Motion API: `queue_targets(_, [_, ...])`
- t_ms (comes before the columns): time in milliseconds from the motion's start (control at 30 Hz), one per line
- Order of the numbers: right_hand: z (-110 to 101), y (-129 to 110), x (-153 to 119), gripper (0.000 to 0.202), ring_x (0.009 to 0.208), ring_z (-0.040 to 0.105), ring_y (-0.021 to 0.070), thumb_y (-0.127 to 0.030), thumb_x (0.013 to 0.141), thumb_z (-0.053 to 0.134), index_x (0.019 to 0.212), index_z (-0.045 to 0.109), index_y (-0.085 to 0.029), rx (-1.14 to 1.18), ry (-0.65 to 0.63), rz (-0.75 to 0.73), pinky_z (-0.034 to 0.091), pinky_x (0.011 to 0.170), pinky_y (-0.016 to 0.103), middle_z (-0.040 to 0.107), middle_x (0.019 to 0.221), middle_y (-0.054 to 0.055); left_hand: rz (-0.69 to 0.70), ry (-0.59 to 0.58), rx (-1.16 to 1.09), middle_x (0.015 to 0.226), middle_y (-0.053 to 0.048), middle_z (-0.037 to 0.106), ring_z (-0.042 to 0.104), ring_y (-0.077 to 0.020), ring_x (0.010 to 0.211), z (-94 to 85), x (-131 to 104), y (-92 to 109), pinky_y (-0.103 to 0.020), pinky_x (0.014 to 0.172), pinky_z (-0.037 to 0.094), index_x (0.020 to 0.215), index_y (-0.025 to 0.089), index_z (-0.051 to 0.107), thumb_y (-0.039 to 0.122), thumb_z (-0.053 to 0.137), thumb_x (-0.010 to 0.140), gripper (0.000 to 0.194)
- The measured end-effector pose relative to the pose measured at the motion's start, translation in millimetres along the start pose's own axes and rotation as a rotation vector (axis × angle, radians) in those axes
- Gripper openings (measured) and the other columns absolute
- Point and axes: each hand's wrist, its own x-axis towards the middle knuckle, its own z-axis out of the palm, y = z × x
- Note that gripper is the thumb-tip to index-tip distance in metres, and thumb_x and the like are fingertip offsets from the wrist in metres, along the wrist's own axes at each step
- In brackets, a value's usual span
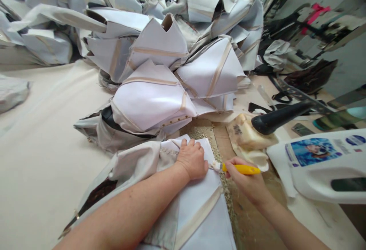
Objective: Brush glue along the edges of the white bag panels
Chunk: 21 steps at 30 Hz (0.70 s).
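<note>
My left hand [193, 160] lies on a bag piece [204, 200] of grey cloth and white stiff panel with a beige tape strip, pressing it to the table. Its fingers rest together on the panel, not gripping a tool. In my right hand [243, 179] is a brush with a yellow handle [245, 169], pinched between thumb and fingers. The pale bristles [215, 165] touch the panel's right edge, close to my left thumb. Crusty dried residue [225, 189] runs along the table beside that edge.
Similar white-panelled bag pieces [154, 93] are heaped behind my hands. To the right stand a stained yellowish block or tub [243, 132] with a black handle-like piece [280, 118] over it, and a white jug [323, 166] lying on its side. Blurred machinery [323, 32] is behind.
</note>
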Motion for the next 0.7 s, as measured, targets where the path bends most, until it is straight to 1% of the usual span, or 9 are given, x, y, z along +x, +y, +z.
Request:
queue_targets(67, [0.1, -2.4, 6.7, 0.024, 0.051, 0.052, 0.0147, -0.030, 0.076, 0.048, 0.054, 0.051, -0.021, -0.014, -0.011, 0.026, 0.038, 0.050, 0.024, 0.056, 0.051, -0.002, 0.003, -0.013, -0.006, 0.100, -0.013, 0.057, 0.043, -0.0287, 0.101, -0.7, -1.0, -0.1, -0.048, 0.090, 0.027, 0.096, 0.012, 0.062, 0.043, 0.044, 0.078, 0.040])
queue_targets(133, [6.9, -6.4, 30.2, 0.022, 0.051, 0.053, 0.0149, -0.028, 0.074, 0.047, 0.055, 0.053, -0.020, -0.001, 0.020, 0.023, 0.038, 0.050, 0.024, 0.056, 0.050, -0.002, -0.005, -0.016, -0.010, 0.099, -0.013, 0.057, 0.043, -0.0282, 0.100, -0.4, -1.6, 0.3, -0.047, 0.089, 0.028, 0.096, 0.012, 0.062, 0.041, 0.045, 0.077, 0.039])
queue_targets(233, [23.5, -11.8, 72.8, 0.020, 0.053, 0.054, 0.0153, -0.028, 0.074, 0.046, 0.057, 0.053, -0.020, 0.020, 0.120, -0.060, 0.039, 0.052, 0.024, 0.058, 0.052, 0.000, -0.015, 0.003, -0.019, 0.098, -0.012, 0.058, 0.044, -0.0275, 0.099, 0.9, -0.8, 1.5, -0.047, 0.090, 0.028, 0.095, 0.011, 0.062, 0.040, 0.046, 0.076, 0.038])
queue_targets(300, [31.4, -12.6, 85.7, 0.020, 0.055, 0.055, 0.0156, -0.029, 0.075, 0.046, 0.058, 0.054, -0.019, 0.026, 0.152, -0.101, 0.040, 0.054, 0.025, 0.059, 0.056, 0.001, -0.014, 0.007, -0.034, 0.098, -0.012, 0.059, 0.044, -0.0276, 0.099, -0.1, 0.5, 2.1, -0.047, 0.090, 0.029, 0.096, 0.011, 0.062, 0.040, 0.046, 0.076, 0.039])
queue_targets(367, [31.9, -11.1, 77.3, 0.020, 0.056, 0.055, 0.0158, -0.029, 0.076, 0.047, 0.060, 0.054, -0.019, 0.020, 0.137, -0.100, 0.040, 0.054, 0.025, 0.059, 0.057, 0.001, -0.010, -0.030, -0.048, 0.098, -0.013, 0.059, 0.045, -0.0284, 0.100, -4.7, 0.2, 1.4, -0.050, 0.094, 0.026, 0.096, 0.012, 0.062, 0.041, 0.046, 0.075, 0.040])
queue_targets(433, [24.5, -9.8, 51.4, 0.021, 0.055, 0.054, 0.0154, -0.030, 0.077, 0.047, 0.060, 0.053, -0.020, -0.026, 0.094, -0.092, 0.038, 0.053, 0.025, 0.057, 0.055, 0.000, 0.008, -0.085, -0.043, 0.102, -0.013, 0.059, 0.041, -0.0315, 0.107, -12.7, -4.0, -1.5, -0.055, 0.099, 0.016, 0.098, 0.013, 0.063, 0.043, 0.048, 0.074, 0.041])
queue_targets(567, [2.0, -14.4, -1.1, 0.026, 0.053, 0.051, 0.0144, -0.030, 0.079, 0.046, 0.055, 0.050, -0.021, -0.116, 0.015, -0.072, 0.037, 0.053, 0.024, 0.053, 0.052, -0.002, 0.066, -0.078, -0.008, 0.125, -0.012, 0.049, 0.024, -0.0376, 0.125, -27.6, -22.4, -14.0, -0.064, 0.098, -0.004, 0.109, 0.021, 0.059, 0.044, 0.050, 0.074, 0.043])
queue_targets(633, [-1.7, -18.3, -4.4, 0.025, 0.054, 0.052, 0.0149, -0.031, 0.079, 0.046, 0.057, 0.051, -0.021, -0.105, 0.028, -0.047, 0.038, 0.054, 0.025, 0.055, 0.054, -0.002, 0.073, -0.064, -0.011, 0.129, -0.009, 0.045, 0.024, -0.0375, 0.126, -28.9, -30.0, -19.5, -0.065, 0.097, -0.007, 0.115, 0.025, 0.055, 0.040, 0.050, 0.077, 0.041])
queue_targets(700, [2.5, -20.1, 8.8, 0.023, 0.058, 0.054, 0.0155, -0.032, 0.079, 0.047, 0.060, 0.054, -0.021, -0.062, 0.055, -0.056, 0.039, 0.056, 0.025, 0.058, 0.058, -0.001, 0.065, -0.074, -0.015, 0.129, -0.008, 0.046, 0.026, -0.0371, 0.125, -26.0, -32.9, -21.5, -0.065, 0.098, -0.005, 0.116, 0.028, 0.054, 0.037, 0.049, 0.079, 0.038])
